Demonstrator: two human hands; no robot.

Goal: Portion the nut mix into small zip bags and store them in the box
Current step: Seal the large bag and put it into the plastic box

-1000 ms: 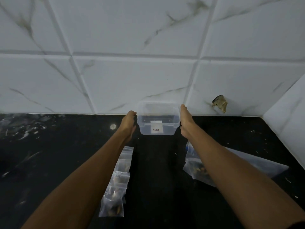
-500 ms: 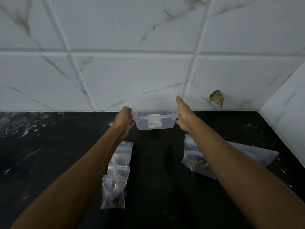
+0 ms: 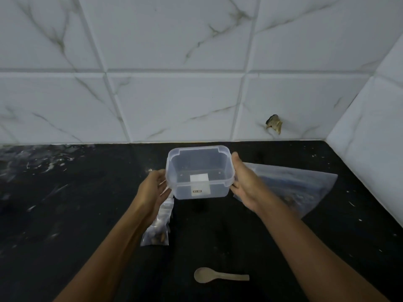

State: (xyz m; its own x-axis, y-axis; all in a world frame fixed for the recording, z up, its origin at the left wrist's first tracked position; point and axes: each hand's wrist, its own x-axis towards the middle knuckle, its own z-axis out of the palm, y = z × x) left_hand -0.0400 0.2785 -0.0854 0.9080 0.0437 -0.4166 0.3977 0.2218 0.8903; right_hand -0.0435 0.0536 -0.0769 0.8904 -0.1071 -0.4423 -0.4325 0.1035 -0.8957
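One spoon (image 3: 220,275) lies nearest, at 6 o'clock. Small filled bags (image 3: 157,232) wait at 9 o'clock. Left hand (image 3: 152,189) and right hand (image 3: 245,184) grip the empty box (image 3: 198,171) between them; it seems lifted. Next, I judge, set it down and load the bags.

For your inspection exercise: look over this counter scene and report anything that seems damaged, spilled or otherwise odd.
One thing stands out: a chipped hole in the wall tile just above the counter, right of the box, with a ragged brownish edge. No nuts look spilled.
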